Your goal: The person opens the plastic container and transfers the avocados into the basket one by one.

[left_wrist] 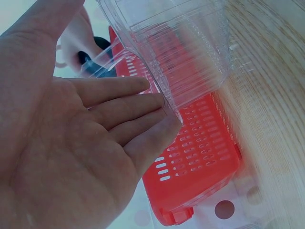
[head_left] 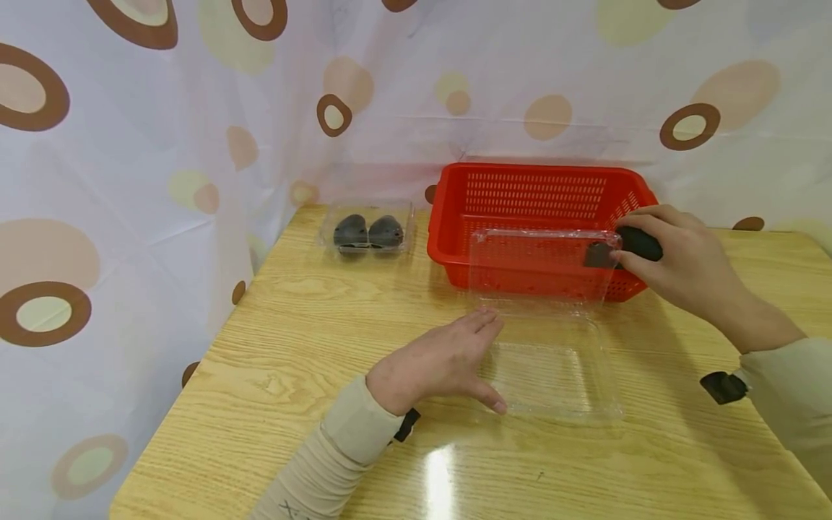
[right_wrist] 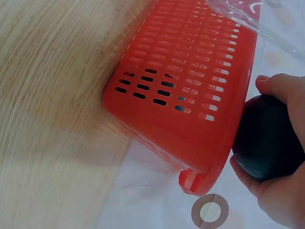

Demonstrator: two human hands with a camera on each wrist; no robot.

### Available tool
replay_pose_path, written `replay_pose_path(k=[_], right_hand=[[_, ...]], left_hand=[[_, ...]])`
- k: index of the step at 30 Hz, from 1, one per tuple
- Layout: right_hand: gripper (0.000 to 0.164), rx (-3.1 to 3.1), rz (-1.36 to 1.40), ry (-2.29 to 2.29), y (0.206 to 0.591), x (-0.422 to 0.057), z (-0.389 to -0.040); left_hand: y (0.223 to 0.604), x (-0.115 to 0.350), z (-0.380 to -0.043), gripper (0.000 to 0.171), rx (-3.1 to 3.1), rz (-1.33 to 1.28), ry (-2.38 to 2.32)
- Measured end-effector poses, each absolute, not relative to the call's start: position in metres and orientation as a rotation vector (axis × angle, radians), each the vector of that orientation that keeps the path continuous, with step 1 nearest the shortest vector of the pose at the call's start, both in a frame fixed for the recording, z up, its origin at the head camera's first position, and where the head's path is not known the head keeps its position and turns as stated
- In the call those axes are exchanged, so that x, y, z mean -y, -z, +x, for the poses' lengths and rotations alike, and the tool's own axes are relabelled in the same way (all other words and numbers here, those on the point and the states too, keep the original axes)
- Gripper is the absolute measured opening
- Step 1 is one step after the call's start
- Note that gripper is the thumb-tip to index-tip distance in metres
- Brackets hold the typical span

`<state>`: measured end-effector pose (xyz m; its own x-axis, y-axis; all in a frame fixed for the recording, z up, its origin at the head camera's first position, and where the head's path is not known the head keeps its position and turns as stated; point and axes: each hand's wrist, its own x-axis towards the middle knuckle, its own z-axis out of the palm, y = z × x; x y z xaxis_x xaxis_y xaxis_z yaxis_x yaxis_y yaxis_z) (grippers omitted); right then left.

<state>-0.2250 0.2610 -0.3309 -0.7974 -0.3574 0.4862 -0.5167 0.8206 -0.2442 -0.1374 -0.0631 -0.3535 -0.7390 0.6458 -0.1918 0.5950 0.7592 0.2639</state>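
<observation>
A dark oval object is clasped in the right hand, by the right end of a red basket along the table's far edge. The left hand, fingers extended, touches an open clear container before the basket. A closed clear box with two dark ovals sits at the far left corner.

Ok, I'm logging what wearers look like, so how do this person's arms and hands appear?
The left hand and right hand are bare. The left sleeve and right sleeve are long and pale beige; a small black piece shows by each sleeve's end. Dark marks, one X-like, are on the left sleeve.
</observation>
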Motion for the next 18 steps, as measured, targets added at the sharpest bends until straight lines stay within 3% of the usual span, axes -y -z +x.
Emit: replay_pose_path(k=[18], right_hand=[[0.022,2.46,0.818,-0.559,0.345,-0.251,-0.247]], left_hand=[[0.353,0.063,-0.137,0.113,-2.684,0.961,-0.261]])
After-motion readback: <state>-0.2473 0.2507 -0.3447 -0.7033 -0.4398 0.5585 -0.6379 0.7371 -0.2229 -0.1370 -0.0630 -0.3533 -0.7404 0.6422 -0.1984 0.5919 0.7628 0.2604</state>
